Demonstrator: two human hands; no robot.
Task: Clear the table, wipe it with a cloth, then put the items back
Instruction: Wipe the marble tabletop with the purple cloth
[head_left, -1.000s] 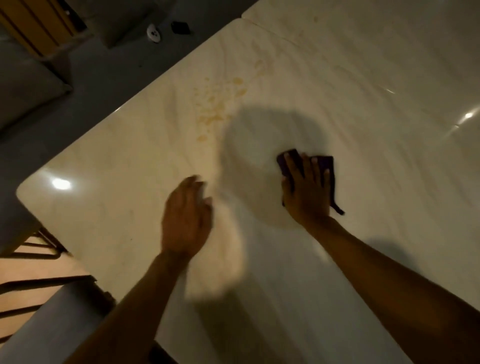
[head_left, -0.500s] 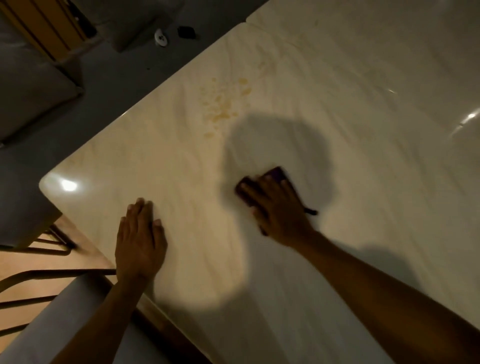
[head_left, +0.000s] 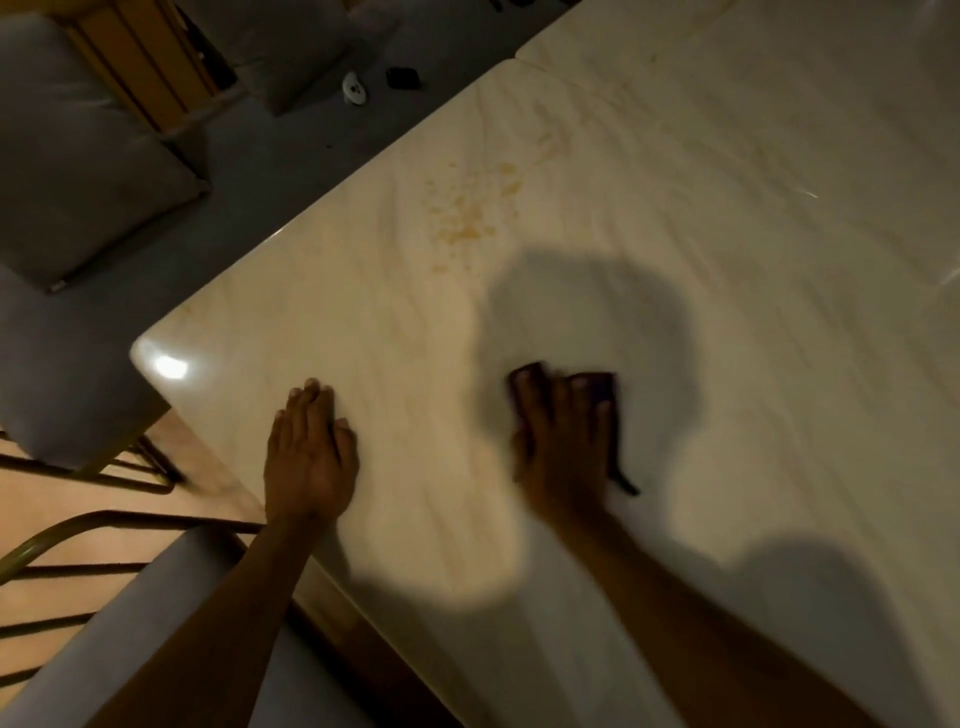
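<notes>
Your right hand (head_left: 563, 447) presses a dark cloth (head_left: 597, 387) flat on the marble worktop (head_left: 727, 260), fingers spread; your left hand (head_left: 310, 457) rests flat, empty, near the worktop's corner.

The right hand (head_left: 563, 447) lies flat on the cloth (head_left: 602, 387) on the table (head_left: 727, 260). The left hand (head_left: 309, 457) rests left of it, near the table's corner; stains (head_left: 467, 218) lie beyond both hands.
</notes>
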